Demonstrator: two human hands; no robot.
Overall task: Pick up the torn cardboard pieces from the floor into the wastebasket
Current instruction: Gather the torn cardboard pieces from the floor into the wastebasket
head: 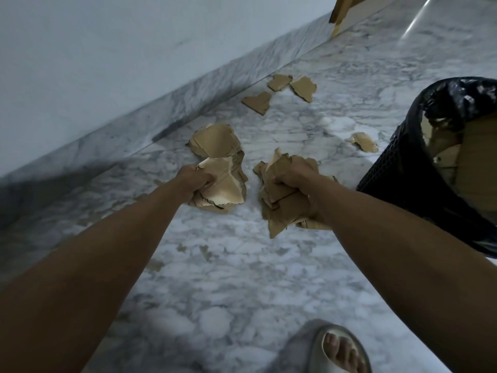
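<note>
Both hands were full: the left hand (194,179) gripped a bunch of torn brown cardboard pieces (226,189), its fingers curled tight round them, and the right hand (291,179) clutched a second brown cardboard bundle (282,208) the same way, just beside the black mesh wastebasket with its black plastic liner (398,168). More brown scraps (256,102) lay on the white marble floor (242,278) near the wall. The pieces looked light, stiff yet bendable, with ragged edges; loose stacks would likely slip, so squeezing across the middle seemed wise.
</note>
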